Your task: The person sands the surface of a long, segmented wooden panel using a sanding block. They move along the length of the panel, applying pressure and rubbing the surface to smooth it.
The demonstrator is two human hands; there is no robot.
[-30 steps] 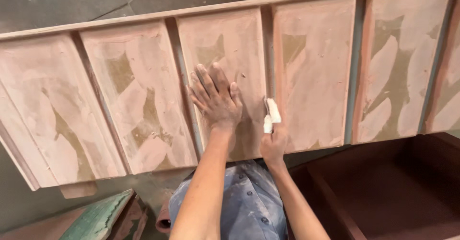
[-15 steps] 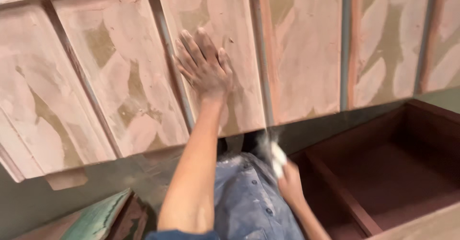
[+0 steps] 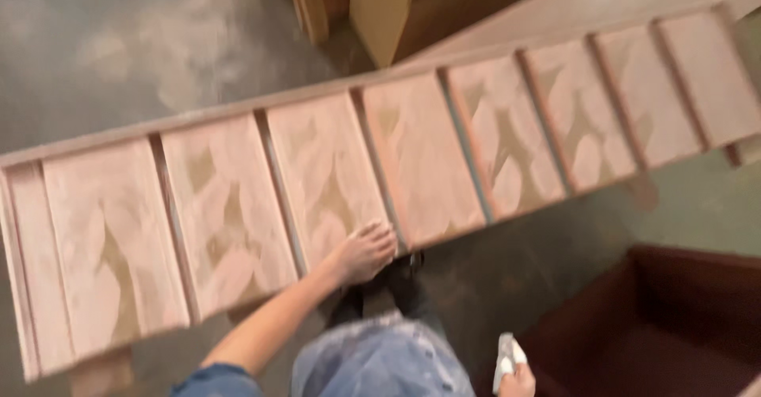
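Note:
A long wooden panel [image 3: 238, 199] with several slanted, pink-coated slats lies across the view on low supports. My left hand [image 3: 366, 251] rests flat on the near edge of one middle slat, fingers spread. My right hand [image 3: 519, 379] hangs low at the bottom of the view, away from the panel, and holds a small white folded pad [image 3: 506, 356]. My dusty blue jeans [image 3: 380, 361] show below, between the two hands.
A dark brown wooden box frame [image 3: 682, 326] stands at the bottom right. Light wooden boards and a cabinet piece [image 3: 380, 4] stand beyond the panel at the top. Grey dusty concrete floor [image 3: 119, 48] surrounds everything.
The view has pulled back and shows more of the panel. My left hand slid down to the slat's near edge. My right hand with the pad dropped away from the panel.

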